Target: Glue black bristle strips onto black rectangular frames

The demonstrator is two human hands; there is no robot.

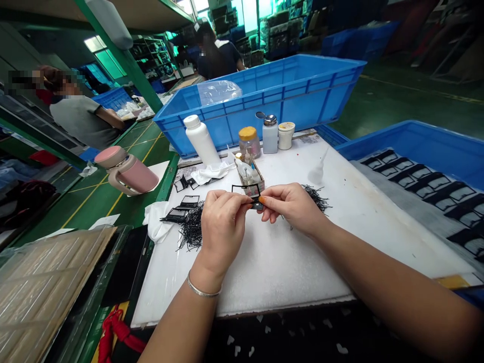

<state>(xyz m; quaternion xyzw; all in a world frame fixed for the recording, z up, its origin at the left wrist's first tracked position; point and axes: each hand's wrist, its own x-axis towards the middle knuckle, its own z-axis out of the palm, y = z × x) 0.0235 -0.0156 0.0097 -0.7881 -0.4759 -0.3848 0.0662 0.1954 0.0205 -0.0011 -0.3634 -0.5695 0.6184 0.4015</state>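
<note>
Both hands meet over the middle of the white work board [280,272], pinching a small black plastic frame [246,187] with an open window at its top. My left hand [224,224] grips its lower left side between thumb and fingers. On the lower right, my right hand [289,204] pinches it with thumb and forefinger; the fingers hide much of the lower part. A heap of thin black strips [192,227] lies left of my left hand, and another strip pile [317,197] sits behind my right hand. Similar black frames [177,214] rest at the left.
Behind the hands stand a small box [254,176], a white bottle [202,141], an orange-lidded jar [248,142] and a pump bottle [269,135]. A blue crate [264,93] borders the back; another blue crate [416,132] at right holds rows of black frames. A pink flask [136,174] stands left.
</note>
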